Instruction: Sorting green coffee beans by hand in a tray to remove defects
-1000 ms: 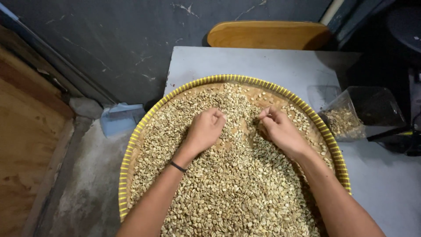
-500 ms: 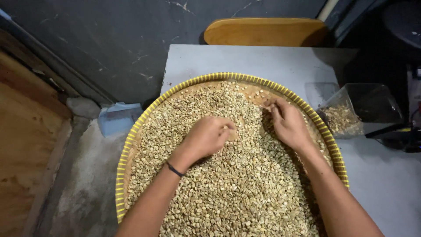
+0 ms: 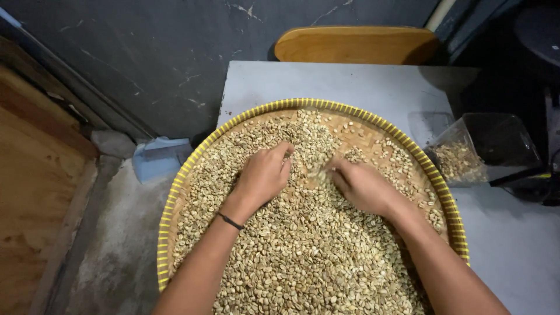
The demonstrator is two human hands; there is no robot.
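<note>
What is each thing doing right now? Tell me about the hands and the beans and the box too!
left hand: fingers curled, resting in the beans
right hand: palm down, fingers in the beans
pale beans: heaped in the tray, thin at the far edge
round woven tray: flat on the table, nearly full
clear container: tipped on its side, open, some beans inside
grey table: holds the tray

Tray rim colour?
Yellow woven rim on a tan tray, seen in the head view.

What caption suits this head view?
Two hands, left hand and right hand, rake pale beans in a yellow-rimmed woven tray.
</note>
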